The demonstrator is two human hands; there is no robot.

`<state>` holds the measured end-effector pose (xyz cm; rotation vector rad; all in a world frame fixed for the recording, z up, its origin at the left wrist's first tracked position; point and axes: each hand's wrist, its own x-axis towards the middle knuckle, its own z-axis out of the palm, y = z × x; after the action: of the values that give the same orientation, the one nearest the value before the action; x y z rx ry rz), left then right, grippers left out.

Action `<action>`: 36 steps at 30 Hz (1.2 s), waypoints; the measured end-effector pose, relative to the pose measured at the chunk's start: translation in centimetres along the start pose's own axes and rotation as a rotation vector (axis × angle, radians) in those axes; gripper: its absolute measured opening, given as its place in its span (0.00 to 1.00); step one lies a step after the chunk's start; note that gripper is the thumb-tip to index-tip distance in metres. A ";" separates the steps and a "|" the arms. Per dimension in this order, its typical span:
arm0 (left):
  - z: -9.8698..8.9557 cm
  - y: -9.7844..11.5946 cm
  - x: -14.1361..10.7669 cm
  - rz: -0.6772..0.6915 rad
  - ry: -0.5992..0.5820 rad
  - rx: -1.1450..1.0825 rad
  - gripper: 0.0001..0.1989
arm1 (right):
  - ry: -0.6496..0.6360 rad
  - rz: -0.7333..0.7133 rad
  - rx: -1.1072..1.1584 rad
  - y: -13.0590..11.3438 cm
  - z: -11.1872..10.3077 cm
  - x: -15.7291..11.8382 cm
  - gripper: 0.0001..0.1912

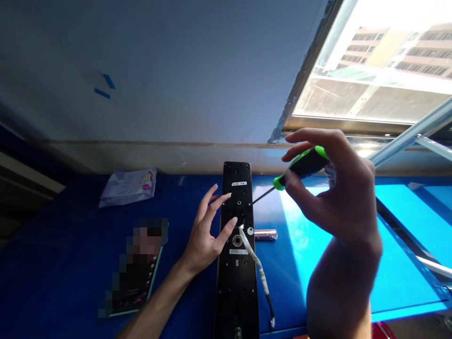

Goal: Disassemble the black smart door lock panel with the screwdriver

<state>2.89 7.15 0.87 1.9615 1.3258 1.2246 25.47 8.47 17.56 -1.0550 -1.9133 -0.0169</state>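
A long black panel with screw holes and small labels lies lengthwise on the blue table. My right hand grips a green and black screwdriver, whose tip meets the panel's right edge near its upper part. Over the panel's left side, my left hand has its fingers spread, thumb and fingertips at the surface. A white-wrapped cable comes out of the panel by my left thumb and trails down to the right, ending in a white connector. The panel's handle end is cut off below.
A phone, partly pixelated, lies left on the blue table, with a pale purple packet behind it. Right of the panel, a pinkish wrapped cylinder sticks out. Metal bars stand at the right, below a window. A wall rises behind.
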 end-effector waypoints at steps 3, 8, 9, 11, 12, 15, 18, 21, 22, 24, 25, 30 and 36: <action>-0.5 1.1 0.6 0.149 0.083 0.139 0.19 | 0.023 0.008 0.023 0.3 -0.4 -0.1 0.22; -1.0 3.8 2.8 0.423 0.099 0.309 0.10 | 0.102 -0.042 0.116 0.6 -1.5 -0.6 0.23; -1.0 4.4 3.3 0.444 0.084 0.331 0.11 | 0.119 -0.051 0.146 0.6 -1.7 -0.7 0.23; -1.0 5.3 4.3 0.478 0.008 0.356 0.13 | 0.157 -0.058 0.201 0.5 -2.0 -0.9 0.24; -0.9 5.6 4.8 0.494 -0.044 0.361 0.11 | 0.172 -0.054 0.218 0.5 -2.1 -1.0 0.25; -0.5 6.5 5.8 0.547 -0.194 0.361 0.03 | 0.185 -0.021 0.218 0.5 -2.6 -1.2 0.26; -0.2 7.2 6.5 0.587 -0.294 0.381 0.06 | 0.174 -0.040 0.206 0.8 -3.3 -1.4 0.26; -0.3 7.7 6.8 0.579 -0.350 0.402 0.06 | 0.170 -0.063 0.198 1.5 -4.2 -1.6 0.27; -0.5 7.9 6.8 0.566 -0.362 0.400 0.06 | 0.172 -0.061 0.199 1.7 -4.4 -1.7 0.27; -0.9 8.0 6.8 0.539 -0.374 0.395 0.08 | 0.154 -0.023 0.193 1.9 -4.9 -2.1 0.26; -1.2 8.1 6.7 0.528 -0.372 0.393 0.08 | 0.137 0.003 0.187 2.0 -5.2 -2.2 0.26; -1.4 8.7 6.8 0.508 -0.380 0.419 0.11 | 0.062 0.082 0.169 2.0 -6.1 -2.6 0.22; 4.0 10.0 9.0 0.544 -0.773 0.641 0.09 | -0.080 0.137 0.082 2.5 -7.3 -2.9 0.16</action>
<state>12.40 11.46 10.30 2.9385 0.8312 0.0859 32.97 5.15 18.72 -1.1437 -1.8927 0.1820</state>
